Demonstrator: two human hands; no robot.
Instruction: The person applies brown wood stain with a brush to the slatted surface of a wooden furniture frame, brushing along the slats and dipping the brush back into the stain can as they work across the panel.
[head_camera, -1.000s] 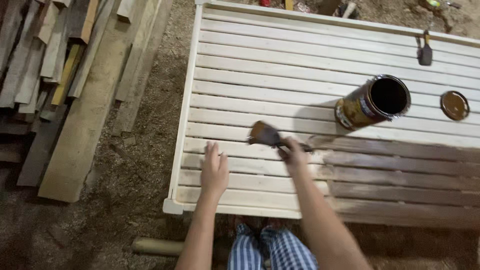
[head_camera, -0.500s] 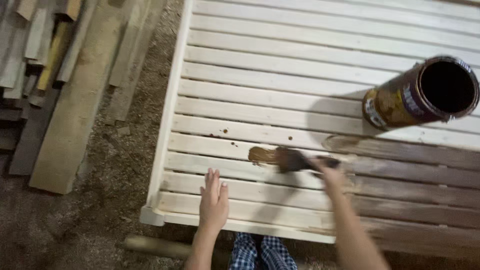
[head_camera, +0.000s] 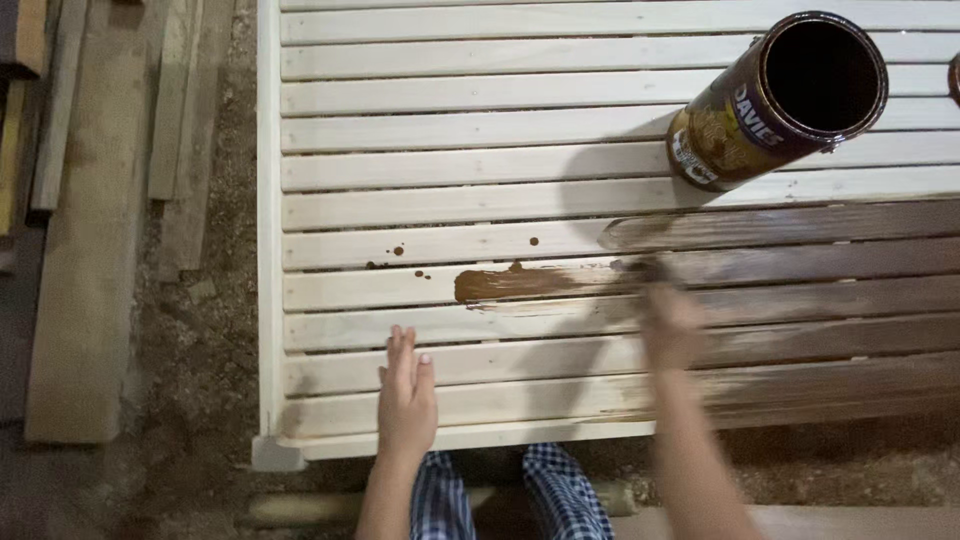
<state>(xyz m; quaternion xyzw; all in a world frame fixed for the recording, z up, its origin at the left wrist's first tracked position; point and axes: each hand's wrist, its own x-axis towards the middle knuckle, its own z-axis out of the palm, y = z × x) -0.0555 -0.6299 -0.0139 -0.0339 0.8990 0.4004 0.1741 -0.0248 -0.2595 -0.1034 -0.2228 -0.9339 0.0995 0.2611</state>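
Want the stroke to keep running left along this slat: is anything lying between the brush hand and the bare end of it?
Nothing visible. Left of the right hand lies only the fresh stain streak, then bare slat to the frame. The can stands higher up; the left hand rests flat on lower slats.

Setting: a woodworking or carpentry workshop with a dirt and sawdust floor (head_camera: 200, 330). Rough timber planks (head_camera: 90, 250) lie stacked on the floor along the left side. A slatted panel of pale unfinished wood (head_camera: 420, 130) lies flat, partly coated in dark brown stain, with an open stain can (head_camera: 780, 100) standing on its slats.
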